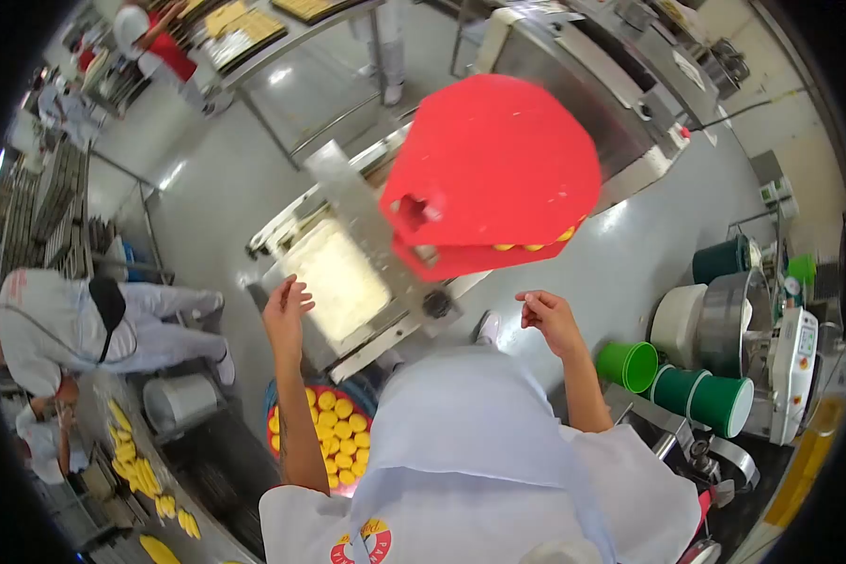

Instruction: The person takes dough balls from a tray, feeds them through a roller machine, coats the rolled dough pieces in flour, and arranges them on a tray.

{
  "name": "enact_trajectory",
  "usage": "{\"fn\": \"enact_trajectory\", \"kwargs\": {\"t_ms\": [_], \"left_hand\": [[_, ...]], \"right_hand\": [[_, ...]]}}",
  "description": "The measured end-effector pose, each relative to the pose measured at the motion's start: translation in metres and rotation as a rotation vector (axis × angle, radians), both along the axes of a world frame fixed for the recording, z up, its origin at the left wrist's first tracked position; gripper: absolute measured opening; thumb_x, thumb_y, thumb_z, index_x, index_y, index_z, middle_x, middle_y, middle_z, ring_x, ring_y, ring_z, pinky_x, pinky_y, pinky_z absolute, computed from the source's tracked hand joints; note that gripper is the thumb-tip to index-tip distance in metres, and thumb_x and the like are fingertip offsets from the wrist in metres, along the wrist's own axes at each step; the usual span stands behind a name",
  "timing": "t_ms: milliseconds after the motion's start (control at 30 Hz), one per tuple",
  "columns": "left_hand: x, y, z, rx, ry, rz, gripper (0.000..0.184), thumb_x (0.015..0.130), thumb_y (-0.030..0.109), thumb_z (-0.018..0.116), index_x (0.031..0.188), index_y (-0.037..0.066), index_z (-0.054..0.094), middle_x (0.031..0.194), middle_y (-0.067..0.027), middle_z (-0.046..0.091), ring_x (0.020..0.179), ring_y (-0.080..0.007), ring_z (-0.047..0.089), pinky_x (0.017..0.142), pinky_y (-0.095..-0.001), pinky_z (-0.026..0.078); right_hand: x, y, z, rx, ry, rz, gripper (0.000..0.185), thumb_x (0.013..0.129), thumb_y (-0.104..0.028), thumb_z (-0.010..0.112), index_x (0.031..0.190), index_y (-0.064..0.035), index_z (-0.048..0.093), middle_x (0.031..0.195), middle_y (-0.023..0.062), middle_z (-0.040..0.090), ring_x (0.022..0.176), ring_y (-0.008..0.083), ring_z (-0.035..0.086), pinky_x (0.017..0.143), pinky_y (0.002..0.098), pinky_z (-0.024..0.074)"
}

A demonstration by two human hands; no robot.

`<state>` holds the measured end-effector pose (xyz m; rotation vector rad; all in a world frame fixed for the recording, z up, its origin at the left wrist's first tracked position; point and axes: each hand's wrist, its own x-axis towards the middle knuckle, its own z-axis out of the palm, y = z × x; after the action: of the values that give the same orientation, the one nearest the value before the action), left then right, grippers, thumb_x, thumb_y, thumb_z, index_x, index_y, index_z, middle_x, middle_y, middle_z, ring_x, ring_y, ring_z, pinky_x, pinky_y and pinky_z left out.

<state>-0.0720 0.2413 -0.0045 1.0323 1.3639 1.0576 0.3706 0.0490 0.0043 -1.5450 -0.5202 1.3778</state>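
Your left hand [289, 305] near the white slab [338, 280], fingers loosely apart, your right hand [549, 320] near the red board [498, 155], fingers half-curled, slightly apart, yellow balls [345, 425] heaped together.

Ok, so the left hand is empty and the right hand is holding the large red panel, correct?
Not quite: the right hand is empty, clear of the large red panel, as the head view shows. The left hand is indeed empty.

The red board [498, 160] masks all but the edges of those yellow pieces [534, 247]; left forearm [294, 404] blocks some yellow balls [345, 408]; that far upper-left worker [52, 105] is a tiny blur!
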Motion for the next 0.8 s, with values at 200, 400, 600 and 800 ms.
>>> {"fn": "enact_trajectory", "kwargs": {"t_ms": [200, 400, 600, 800], "left_hand": [[0.151, 0.080, -0.048, 0.042, 0.040, -0.125, 0.058, 0.096, 0.042, 0.064, 0.130, -0.004, 0.058, 0.107, -0.0115, 0.066, 0.091, -0.0142, 0.063, 0.071, -0.0258, 0.053], [0.219, 0.076, -0.036, -0.132, -0.042, 0.036, 0.045, 0.093, 0.040, 0.070, 0.112, -0.001, 0.067, 0.077, -0.0012, 0.063, 0.065, -0.0095, 0.057, 0.056, -0.0247, 0.045], [0.239, 0.067, -0.028, 0.025, -0.337, 0.075, 0.025, 0.098, 0.013, 0.061, 0.115, -0.002, 0.051, 0.114, -0.0188, 0.065, 0.087, -0.0288, 0.071, 0.075, -0.0391, 0.060], [0.282, 0.036, 0.072, 0.202, -0.438, 0.242, 0.030, 0.100, 0.008, 0.054, 0.126, 0.000, 0.042, 0.123, -0.0230, 0.063, 0.098, -0.0348, 0.071, 0.079, -0.0417, 0.061]], "right_hand": [[0.194, 0.023, -0.009, 0.150, -0.469, -0.365, 0.028, 0.098, -0.023, 0.060, 0.113, -0.0008, 0.068, 0.081, -0.0008, 0.060, 0.068, 0.0082, 0.054, 0.065, 0.0251, 0.0475], [0.326, 0.158, -0.044, 0.185, -0.750, -0.235, 0.038, 0.096, -0.030, 0.063, 0.121, -0.0010, 0.066, 0.095, 0.0047, 0.069, 0.078, 0.0137, 0.061, 0.071, 0.0288, 0.0500], [0.359, 0.253, -0.070, 0.162, -1.046, -0.008, 0.044, 0.093, -0.037, 0.065, 0.109, 0.0038, 0.070, 0.083, 0.0145, 0.071, 0.074, 0.0227, 0.067, 0.070, 0.0380, 0.0526], [0.392, 0.275, -0.050, 0.194, -0.631, 0.018, 0.030, 0.100, -0.024, 0.059, 0.110, 0.0036, 0.067, 0.098, 0.0052, 0.068, 0.086, 0.0140, 0.061, 0.077, 0.0315, 0.0506]]}}
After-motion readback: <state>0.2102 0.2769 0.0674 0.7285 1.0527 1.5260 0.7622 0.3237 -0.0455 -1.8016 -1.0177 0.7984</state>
